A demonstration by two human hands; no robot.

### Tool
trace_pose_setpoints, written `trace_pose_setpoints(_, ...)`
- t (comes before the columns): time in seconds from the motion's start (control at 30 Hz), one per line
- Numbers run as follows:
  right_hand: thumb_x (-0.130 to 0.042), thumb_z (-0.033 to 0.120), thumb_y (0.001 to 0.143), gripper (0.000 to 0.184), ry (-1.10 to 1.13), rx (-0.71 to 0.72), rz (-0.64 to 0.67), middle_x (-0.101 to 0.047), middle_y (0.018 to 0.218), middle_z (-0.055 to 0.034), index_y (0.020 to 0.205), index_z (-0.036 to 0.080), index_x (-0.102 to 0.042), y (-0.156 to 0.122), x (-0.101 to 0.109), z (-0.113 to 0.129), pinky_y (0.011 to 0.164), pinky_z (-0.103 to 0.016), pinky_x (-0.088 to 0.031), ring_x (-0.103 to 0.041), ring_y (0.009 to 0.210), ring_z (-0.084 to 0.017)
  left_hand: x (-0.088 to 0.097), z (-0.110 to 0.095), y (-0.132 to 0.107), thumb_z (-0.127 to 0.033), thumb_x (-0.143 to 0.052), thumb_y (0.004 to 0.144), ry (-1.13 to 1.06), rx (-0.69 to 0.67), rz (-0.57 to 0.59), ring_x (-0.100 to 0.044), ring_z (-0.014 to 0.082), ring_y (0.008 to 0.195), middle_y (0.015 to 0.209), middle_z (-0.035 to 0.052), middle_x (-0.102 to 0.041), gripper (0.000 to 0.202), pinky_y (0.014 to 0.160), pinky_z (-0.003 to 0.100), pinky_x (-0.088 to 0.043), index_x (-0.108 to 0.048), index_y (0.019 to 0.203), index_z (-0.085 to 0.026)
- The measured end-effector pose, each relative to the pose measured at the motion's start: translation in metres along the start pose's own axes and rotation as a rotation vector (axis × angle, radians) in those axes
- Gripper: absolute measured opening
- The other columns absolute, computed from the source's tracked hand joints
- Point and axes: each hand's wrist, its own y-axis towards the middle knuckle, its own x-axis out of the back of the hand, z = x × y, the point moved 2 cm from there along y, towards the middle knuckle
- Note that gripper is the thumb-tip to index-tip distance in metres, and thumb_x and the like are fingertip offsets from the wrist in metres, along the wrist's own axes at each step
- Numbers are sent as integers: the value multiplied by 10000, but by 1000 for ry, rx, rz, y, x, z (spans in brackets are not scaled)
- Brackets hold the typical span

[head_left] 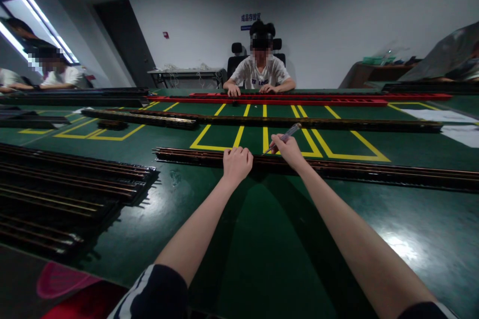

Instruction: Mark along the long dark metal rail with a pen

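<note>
My left hand (pixel 237 162) is curled into a fist and rests on a long dark rail with copper strips (pixel 374 170) that lies across the green table (pixel 262 239). My right hand (pixel 287 150) grips a clear-handled screwdriver (pixel 286 135) like a pen, with its tip down at the same rail just right of my left hand. Whether the left fingers pinch anything on the rail is hidden.
A stack of similar dark rails (pixel 67 194) lies at the left. More long rails (pixel 262 120) and red rails (pixel 299 99) cross the table farther back. A person (pixel 260 72) sits opposite with both hands on a red rail; another person (pixel 56 72) sits at far left. White sheets (pixel 449 122) lie at right.
</note>
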Motion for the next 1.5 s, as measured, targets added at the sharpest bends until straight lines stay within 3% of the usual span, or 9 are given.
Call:
trace_pose_setpoints(0.37, -572, 457, 823, 357, 2, 28, 56, -600, 548, -7, 623, 161, -590, 1, -8, 0, 596, -229, -481, -581, 527, -106, 3, 8, 3, -280, -319, 895, -72, 150, 1, -620, 219, 831, 895, 86, -720, 389, 830, 404, -384, -681, 795, -178)
trace_pose_setpoints(0.87, -572, 522, 805, 407, 17, 27, 45, -602, 554, -15, 620, 161, -587, 2, -4, -4, 592, -241, -491, -582, 527, -108, 5, 15, 3, -246, -306, 886, -115, 223, -4, -624, 209, 787, 852, 101, -718, 398, 885, 436, -368, -677, 768, -160)
trace_pose_setpoints(1.5, -566, 378, 849, 335, 74, -35, 39, -583, 538, -2, 594, 161, -578, 0, 6, -4, 591, -245, -498, -560, 518, -96, 4, 18, 2, -266, -299, 903, -116, 182, -2, -630, 204, 821, 887, 93, -718, 398, 899, 434, -376, -673, 828, -155)
